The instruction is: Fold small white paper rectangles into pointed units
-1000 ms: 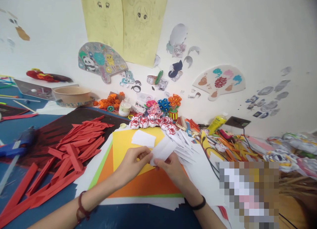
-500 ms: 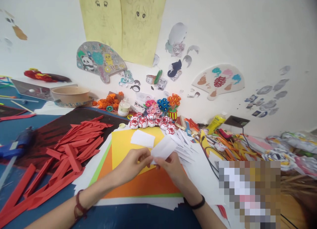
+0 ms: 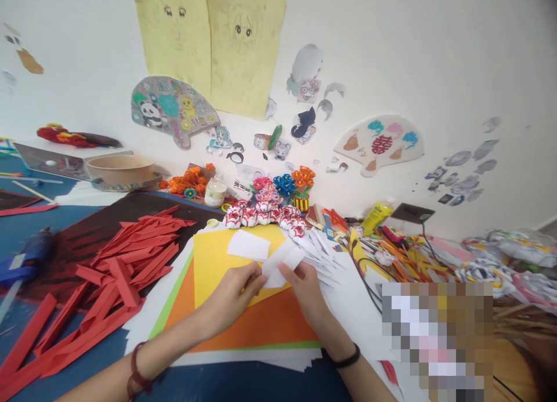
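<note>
Between my two hands is a small white paper strip [image 3: 278,268], tilted up to the right. The fingers of my left hand [image 3: 239,286] pinch its lower left end. My right hand [image 3: 304,286] holds its right side, with the thumb lying along the paper. Beneath them lie a yellow sheet [image 3: 213,257] and an orange sheet [image 3: 256,326], stacked over green and white ones. Another white paper piece [image 3: 248,245] rests flat on the yellow sheet, just beyond my fingers. To the right of the strip, several folded white strips [image 3: 322,257] lie in a pile.
Many folded red paper strips [image 3: 134,257] are heaped on the left, near a blue glue gun [image 3: 30,257]. Red-and-white paper balls [image 3: 265,214], paper flowers [image 3: 285,184] and a glue bottle [image 3: 215,191] line the wall. A yellow bottle [image 3: 378,215] stands at the right.
My right thumb has moved up along the strip's right side, and the strip has shifted slightly within my fingers. The whole view has drifted a little.
</note>
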`<state>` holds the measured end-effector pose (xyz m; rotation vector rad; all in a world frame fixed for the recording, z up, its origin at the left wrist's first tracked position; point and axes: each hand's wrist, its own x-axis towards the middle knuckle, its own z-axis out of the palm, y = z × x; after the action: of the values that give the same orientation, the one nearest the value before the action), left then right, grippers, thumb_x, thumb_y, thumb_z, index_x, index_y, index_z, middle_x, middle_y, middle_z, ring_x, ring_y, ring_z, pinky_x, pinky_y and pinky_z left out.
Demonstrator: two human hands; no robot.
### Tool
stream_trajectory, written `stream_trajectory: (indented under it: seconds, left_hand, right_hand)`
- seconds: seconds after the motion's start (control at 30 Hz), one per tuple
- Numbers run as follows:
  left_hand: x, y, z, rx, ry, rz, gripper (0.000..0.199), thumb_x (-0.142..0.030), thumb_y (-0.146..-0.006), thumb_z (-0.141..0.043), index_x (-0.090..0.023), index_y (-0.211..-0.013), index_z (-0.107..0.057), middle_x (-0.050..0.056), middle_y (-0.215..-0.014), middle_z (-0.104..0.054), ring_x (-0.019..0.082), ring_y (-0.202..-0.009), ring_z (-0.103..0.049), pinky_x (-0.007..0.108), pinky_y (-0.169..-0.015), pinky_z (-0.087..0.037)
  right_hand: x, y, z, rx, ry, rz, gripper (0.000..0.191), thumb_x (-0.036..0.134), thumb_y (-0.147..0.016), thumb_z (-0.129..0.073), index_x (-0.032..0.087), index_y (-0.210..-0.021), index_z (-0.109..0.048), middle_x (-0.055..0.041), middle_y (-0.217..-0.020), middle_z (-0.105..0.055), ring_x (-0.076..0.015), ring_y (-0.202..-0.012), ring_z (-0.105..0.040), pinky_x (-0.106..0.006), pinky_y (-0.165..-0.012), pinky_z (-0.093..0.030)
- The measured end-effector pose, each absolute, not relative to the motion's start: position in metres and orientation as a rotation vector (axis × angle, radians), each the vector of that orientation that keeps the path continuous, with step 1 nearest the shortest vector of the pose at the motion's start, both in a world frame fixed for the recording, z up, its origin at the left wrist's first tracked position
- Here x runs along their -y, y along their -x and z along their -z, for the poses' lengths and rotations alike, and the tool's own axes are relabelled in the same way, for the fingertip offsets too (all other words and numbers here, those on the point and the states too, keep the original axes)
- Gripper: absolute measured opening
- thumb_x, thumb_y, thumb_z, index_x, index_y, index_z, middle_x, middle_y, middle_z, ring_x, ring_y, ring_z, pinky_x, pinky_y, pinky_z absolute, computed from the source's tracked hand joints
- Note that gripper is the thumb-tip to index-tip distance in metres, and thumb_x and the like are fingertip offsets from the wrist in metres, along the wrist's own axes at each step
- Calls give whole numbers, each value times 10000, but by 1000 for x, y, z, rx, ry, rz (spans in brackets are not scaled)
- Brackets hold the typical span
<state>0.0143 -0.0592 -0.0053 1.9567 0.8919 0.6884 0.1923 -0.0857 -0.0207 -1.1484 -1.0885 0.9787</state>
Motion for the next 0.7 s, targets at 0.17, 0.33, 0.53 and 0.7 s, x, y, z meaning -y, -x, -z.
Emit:
stream_trajectory:
  seconds: [0.17, 0.33, 0.53, 0.7]
  left_hand:
    - [60, -16, 9, -836, -1935, -580, 324, -412, -940, -411, -182, -717, -460, -33, -642, -463, 121, -586, -400, 244, -560, -288]
    - [59, -17, 10, -843, -1947, -592, 311, -399, -929, -438, -179, -710, -456, -37, -641, -453, 121, -603, -397, 244, -573, -300]
    - [58, -14, 7, -775, -1962, -508, 344, -416, -962, -374, -183, -723, -455, -31, -663, -486, 117, -586, -411, 234, -551, -309]
    - [47, -10, 2, -921, -1990, -690, 340, -443, -959, -395, -177, -823, -557, -1, -723, -579, 140, -643, -497, 242, -598, -350]
  right_hand:
    - [82, -198, 26, 966, 1176, -928, 355, 452, -763, -731, 109, -847, -706, -59, -765, -700, -185, -675, -601, -292, -624, -477]
    - [84, -193, 25, 926, 1150, -927, 338, 432, -754, -748, 113, -862, -718, -62, -792, -710, -171, -657, -586, -278, -603, -465]
    - [85, -194, 26, 927, 1175, -897, 326, 443, -769, -732, 122, -819, -710, -53, -779, -698, -169, -654, -576, -268, -583, -450]
    - [88, -192, 22, 1041, 1178, -993, 321, 448, -769, -725, 131, -818, -716, -53, -789, -699, -180, -665, -586, -283, -619, -455]
